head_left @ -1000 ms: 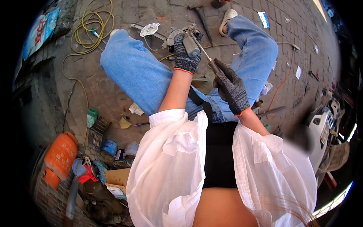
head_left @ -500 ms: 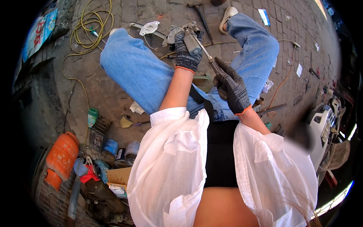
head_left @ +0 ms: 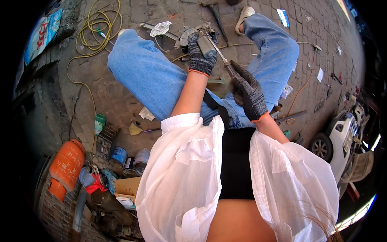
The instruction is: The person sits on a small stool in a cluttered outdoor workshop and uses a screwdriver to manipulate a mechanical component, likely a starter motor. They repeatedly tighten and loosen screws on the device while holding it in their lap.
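Observation:
My left hand [head_left: 199, 59], in a dark knit glove with an orange cuff, grips a metal motor assembly [head_left: 207, 47] with a cylindrical housing. My gloved right hand [head_left: 250, 96] is closed round the handle of a screwdriver [head_left: 230, 69], whose shaft angles up to the assembly; the exact tip contact is too small to make out. Just beyond my left hand, a metal rail [head_left: 171, 35] with a pale perforated plate [head_left: 161, 28] lies on the paving. A hammer [head_left: 219, 24] rests near the assembly, between my jeans-clad legs.
Coiled yellow hose [head_left: 98, 24] and a printed bag [head_left: 42, 36] lie upper left. Lower left are an orange gas cylinder [head_left: 67, 165], several cans [head_left: 117, 156] and cardboard [head_left: 127, 185]. A white car [head_left: 342, 137] is at right; scraps and tools dot the brick paving [head_left: 322, 52].
Both hands keep their holds. The assembly and screwdriver have shifted very slightly upward and to the right in the view, along with my arms and legs.

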Available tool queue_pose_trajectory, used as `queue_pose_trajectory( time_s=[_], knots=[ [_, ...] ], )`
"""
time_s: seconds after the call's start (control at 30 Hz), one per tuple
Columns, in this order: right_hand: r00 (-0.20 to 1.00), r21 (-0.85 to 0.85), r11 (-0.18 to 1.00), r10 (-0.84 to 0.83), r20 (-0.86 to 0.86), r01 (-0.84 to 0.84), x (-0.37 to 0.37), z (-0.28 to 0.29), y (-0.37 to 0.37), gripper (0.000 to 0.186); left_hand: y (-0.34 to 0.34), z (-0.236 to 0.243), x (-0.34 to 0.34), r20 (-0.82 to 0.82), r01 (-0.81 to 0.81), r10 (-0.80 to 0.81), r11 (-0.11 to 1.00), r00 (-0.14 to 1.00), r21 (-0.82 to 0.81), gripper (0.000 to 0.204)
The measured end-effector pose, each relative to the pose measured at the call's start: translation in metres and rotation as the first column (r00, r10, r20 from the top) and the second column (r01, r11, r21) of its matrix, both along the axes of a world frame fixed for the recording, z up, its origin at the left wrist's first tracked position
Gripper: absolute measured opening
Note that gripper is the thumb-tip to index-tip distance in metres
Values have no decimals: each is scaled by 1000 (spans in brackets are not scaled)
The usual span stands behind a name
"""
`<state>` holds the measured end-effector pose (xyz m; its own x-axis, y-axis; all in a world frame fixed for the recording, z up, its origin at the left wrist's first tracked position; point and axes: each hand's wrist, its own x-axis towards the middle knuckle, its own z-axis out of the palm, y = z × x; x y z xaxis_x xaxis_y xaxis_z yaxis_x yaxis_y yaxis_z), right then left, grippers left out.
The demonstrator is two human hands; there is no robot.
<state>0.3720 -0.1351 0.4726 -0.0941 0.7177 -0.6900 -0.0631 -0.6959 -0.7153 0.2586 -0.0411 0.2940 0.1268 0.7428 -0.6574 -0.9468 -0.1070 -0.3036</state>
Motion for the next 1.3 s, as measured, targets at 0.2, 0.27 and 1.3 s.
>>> queue_pose_trajectory(
  time_s=[0.2, 0.27, 1.3],
  knots=[
    [1000, 7, 1000, -15, -10, 15, 0, -3, -2, 49, 1, 2, 2, -10, 3, -3, 1000, 1000, -1, 35],
    [1000, 3, 1000, -16, -2, 16, -1, -3, -1, 49, 1, 5, 2, -10, 10, -10, 1000, 1000, -7, 35],
    [187, -108, 602, 406, 895, -791, -4, 2, 31, 39, -4, -18, 7, -390, 342, -365, 931, 845, -130, 38]
  ],
)
